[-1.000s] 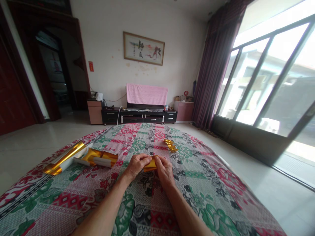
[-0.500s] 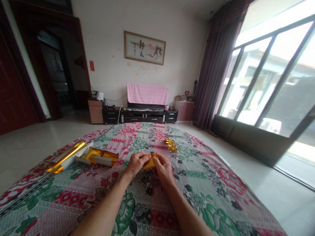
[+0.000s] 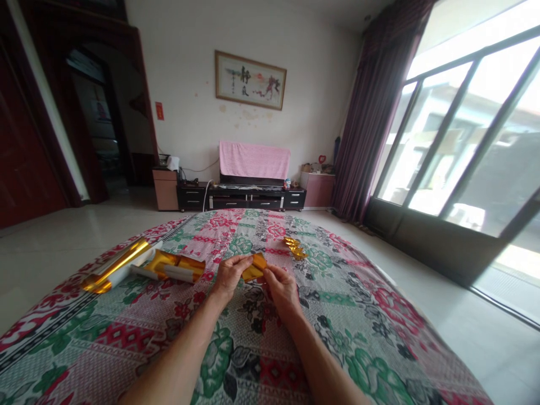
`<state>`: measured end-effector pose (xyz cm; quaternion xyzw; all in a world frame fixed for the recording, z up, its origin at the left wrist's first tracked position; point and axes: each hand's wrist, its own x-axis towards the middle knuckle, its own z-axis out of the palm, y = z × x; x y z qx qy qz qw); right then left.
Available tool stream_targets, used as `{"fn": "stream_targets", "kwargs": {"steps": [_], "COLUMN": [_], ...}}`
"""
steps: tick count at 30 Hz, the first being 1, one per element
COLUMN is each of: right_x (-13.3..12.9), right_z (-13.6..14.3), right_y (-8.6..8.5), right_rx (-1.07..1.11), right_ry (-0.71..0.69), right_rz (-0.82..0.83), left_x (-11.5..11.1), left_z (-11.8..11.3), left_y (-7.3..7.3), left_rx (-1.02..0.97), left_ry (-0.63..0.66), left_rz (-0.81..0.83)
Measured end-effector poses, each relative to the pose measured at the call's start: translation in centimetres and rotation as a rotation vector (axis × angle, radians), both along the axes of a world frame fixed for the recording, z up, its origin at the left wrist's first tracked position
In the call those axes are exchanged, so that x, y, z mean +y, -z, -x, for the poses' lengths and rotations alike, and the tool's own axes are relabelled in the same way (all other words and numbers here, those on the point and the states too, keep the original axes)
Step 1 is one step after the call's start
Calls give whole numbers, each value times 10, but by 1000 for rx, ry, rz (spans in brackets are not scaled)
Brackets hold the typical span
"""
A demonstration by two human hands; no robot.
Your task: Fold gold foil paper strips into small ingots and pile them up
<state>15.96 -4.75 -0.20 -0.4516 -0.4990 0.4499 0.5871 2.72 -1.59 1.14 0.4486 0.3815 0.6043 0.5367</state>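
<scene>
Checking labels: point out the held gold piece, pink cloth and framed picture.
Held gold piece (image 3: pixel 255 271), head view: its visible face.
Pink cloth (image 3: pixel 255 160), head view: its front middle.
Framed picture (image 3: pixel 251 80), head view: near its centre.

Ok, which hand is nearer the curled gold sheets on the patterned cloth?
Left. The left hand is to the right of the curled gold sheets, not touching them; the right hand is farther right, across the small gold piece both hands hold.
</scene>
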Motion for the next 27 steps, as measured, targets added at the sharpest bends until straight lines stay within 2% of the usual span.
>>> {"fn": "stream_targets", "kwargs": {"steps": [5,9,14,20,27], "right_x": [3,3,0,-1,-5], "right_z": [-1,-2,-1,1,0], "right_y": [3,0,-4,-2,-5], "right_rx": [24,21,4,-1,-28], "right_ry": [-4,-45,-22,-30,-67], "right_rz": [-15,-43,-20,13,-29], "left_x": [-4,-6,-7,-5,-4], "left_z": [-3,-10,-18,-18,-18], "left_y": [-6,-8,-9,-9,-10], "left_rx": [21,37,15,-26,-11], "left_ry": [-6,-32,-21,-32,-58], "left_rz": [-1,-45,-50,-6,-12]}}
